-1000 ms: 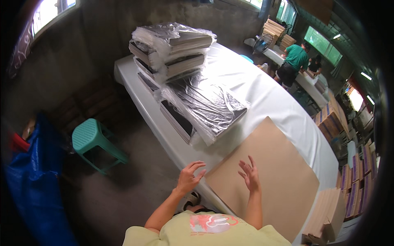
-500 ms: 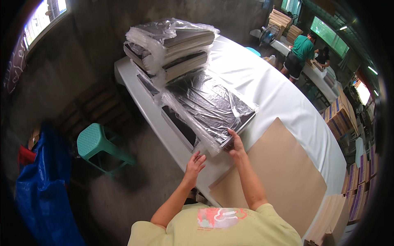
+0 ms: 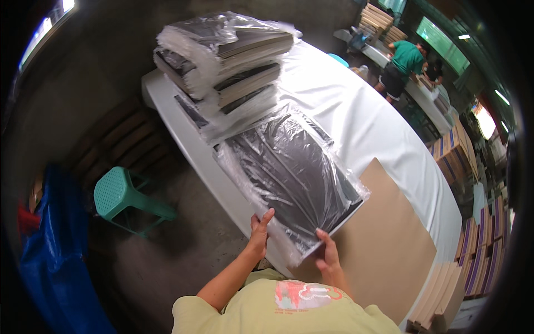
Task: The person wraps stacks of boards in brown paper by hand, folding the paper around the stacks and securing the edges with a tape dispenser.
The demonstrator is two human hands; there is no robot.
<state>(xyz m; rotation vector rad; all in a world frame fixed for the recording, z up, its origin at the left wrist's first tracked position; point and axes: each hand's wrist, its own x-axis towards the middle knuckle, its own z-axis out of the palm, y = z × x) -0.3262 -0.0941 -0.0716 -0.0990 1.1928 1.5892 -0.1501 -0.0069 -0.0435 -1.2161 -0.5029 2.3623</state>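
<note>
A flat, dark rectangular panel (image 3: 289,172) in loose, shiny clear plastic lies tilted in front of me, its near end drawn toward my body. My left hand (image 3: 260,236) holds its left edge, the thumb against the plastic. At the near right edge my right hand (image 3: 328,251) grips it with the thumb on top; the fingers are hidden underneath. Beyond the panel rises a stack of similar plastic-wrapped panels (image 3: 247,47) with pale edges. A large brown cardboard sheet (image 3: 389,239) lies under and to the right of the near end.
A white cloth covers the long table (image 3: 356,106). On the left stand a green plastic stool (image 3: 119,192) and a blue tarp (image 3: 55,250). Cardboard boxes (image 3: 484,250) are piled at the right. Two people (image 3: 409,61) work at a far table.
The wrapped panel has slid toward me, away from the stack. My left hand, free before, has come onto its left edge, while my right hand keeps its grip and moves nearer.
</note>
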